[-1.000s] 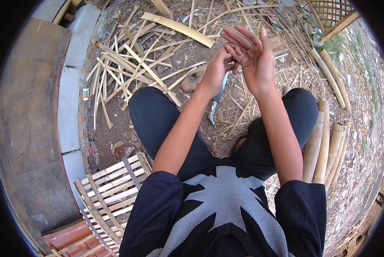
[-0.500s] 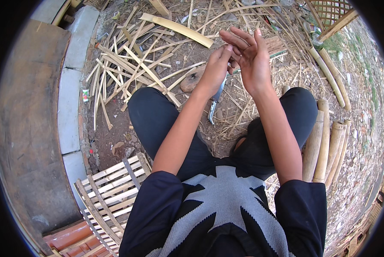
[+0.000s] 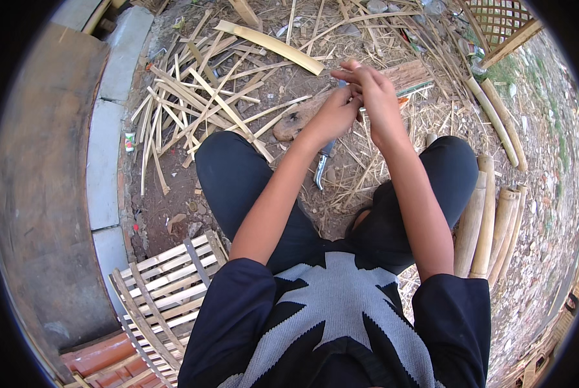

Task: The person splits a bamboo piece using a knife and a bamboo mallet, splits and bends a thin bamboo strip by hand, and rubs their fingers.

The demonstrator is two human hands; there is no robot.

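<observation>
My left hand and my right hand touch each other in front of me, above a weathered wooden plank. The left hand's fingers are bent and pressed against the right palm side; their tips are hidden, and I cannot make out anything between them. Stretched toward the left, the right hand's fingers pass over the left fingertips. Below the hands a knife lies between my knees, its handle toward me and part of its blade hidden behind the left hand.
Split bamboo strips lie heaped at the far left, with a wider bamboo slat beyond them. Bamboo poles stand beside my right knee. A slatted bamboo rack is at near left, beside a wooden board.
Both hands have shifted slightly right and nearer. My right hand has turned from palm-up with raised fingers to fingers folded leftward over the left fingertips. The knife stays put.
</observation>
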